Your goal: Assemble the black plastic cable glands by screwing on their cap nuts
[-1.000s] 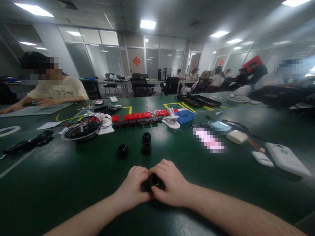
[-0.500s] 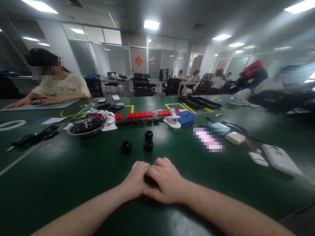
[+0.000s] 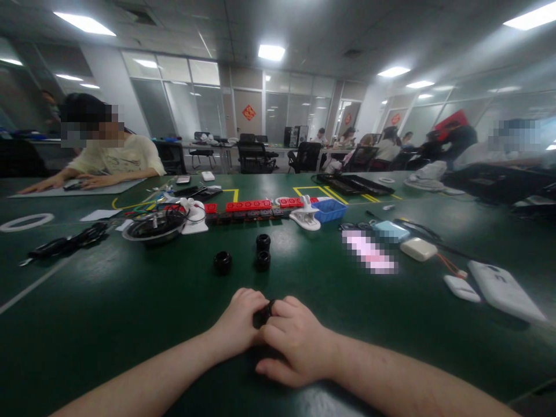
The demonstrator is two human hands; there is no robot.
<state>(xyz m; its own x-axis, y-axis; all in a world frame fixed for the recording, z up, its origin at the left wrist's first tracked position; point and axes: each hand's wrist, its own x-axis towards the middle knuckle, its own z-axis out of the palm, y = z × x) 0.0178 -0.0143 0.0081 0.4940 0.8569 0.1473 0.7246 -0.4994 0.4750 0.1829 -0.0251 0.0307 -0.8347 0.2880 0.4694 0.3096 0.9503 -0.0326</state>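
fists (left [image 3: 238, 322], right [image 3: 296, 341]) around black ring [image 3: 263, 313]

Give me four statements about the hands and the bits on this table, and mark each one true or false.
1. The left hand and right hand together grip a small black part. True.
2. Three more black rings lie on the table beyond the hands. True.
3. The blue basket is in the right hand. False: the blue basket stands far back, right of the red blocks.
4. The tabletop is white. False: the table is dark green.
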